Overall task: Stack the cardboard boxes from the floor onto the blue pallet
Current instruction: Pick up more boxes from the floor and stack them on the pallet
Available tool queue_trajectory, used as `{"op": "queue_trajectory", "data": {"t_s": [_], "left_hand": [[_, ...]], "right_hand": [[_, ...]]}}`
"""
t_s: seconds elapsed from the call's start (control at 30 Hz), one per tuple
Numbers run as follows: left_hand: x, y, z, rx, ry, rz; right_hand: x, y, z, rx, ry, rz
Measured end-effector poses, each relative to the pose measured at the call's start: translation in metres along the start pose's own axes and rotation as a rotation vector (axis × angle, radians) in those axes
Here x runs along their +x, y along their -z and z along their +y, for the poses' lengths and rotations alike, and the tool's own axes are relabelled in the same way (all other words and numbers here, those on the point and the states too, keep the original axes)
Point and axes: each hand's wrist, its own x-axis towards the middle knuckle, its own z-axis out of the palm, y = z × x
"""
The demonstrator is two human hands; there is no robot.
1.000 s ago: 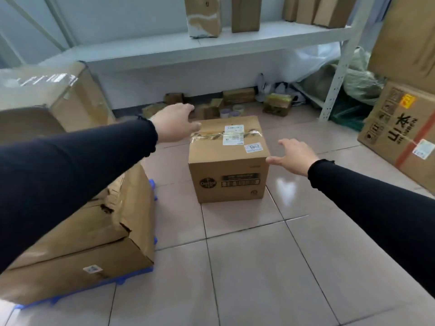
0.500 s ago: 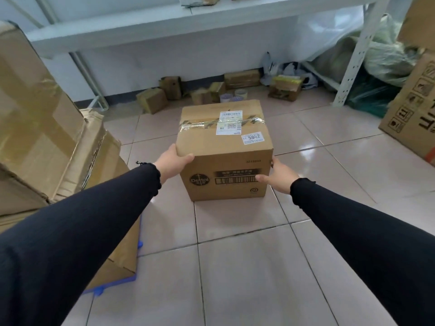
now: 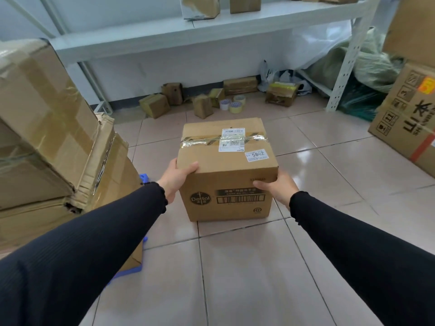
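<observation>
A taped cardboard box [image 3: 226, 170] with white labels on top and a barcode on its front stands on the tiled floor in the middle of the head view. My left hand [image 3: 176, 177] grips its upper left corner, thumb on top. My right hand [image 3: 276, 188] clasps its upper right front corner. To the left, a stack of large worn cardboard boxes [image 3: 47, 142] rests on the blue pallet [image 3: 131, 271], of which only small bits of edge show beneath the stack.
A white metal shelf [image 3: 188, 27] with boxes runs along the back wall. Small boxes and tape rolls [image 3: 235, 103] lie on the floor beneath it. Large printed boxes [image 3: 407, 118] stand at the right, with bagged goods behind the shelf post.
My hands came from hovering around the box to gripping its two upper front corners. The view has drawn closer to the box.
</observation>
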Motion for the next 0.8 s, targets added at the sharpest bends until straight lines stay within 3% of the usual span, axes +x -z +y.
{"op": "queue_trajectory", "data": {"t_s": [0.2, 0.33, 0.6, 0.8], "left_hand": [[-0.044, 0.001, 0.004, -0.049, -0.027, -0.040], [-0.073, 0.010, 0.047, -0.047, -0.085, -0.056], [-0.146, 0.074, 0.209, -0.115, -0.341, 0.031], [-0.223, 0.183, 0.323, -0.044, -0.548, 0.137]], "right_hand": [[-0.052, 0.010, -0.011, 0.103, -0.001, 0.008], [-0.074, 0.037, -0.050, 0.095, 0.056, 0.008], [-0.128, 0.101, -0.223, -0.047, 0.364, 0.217], [-0.194, 0.094, -0.373, -0.053, 0.664, 0.330]]}}
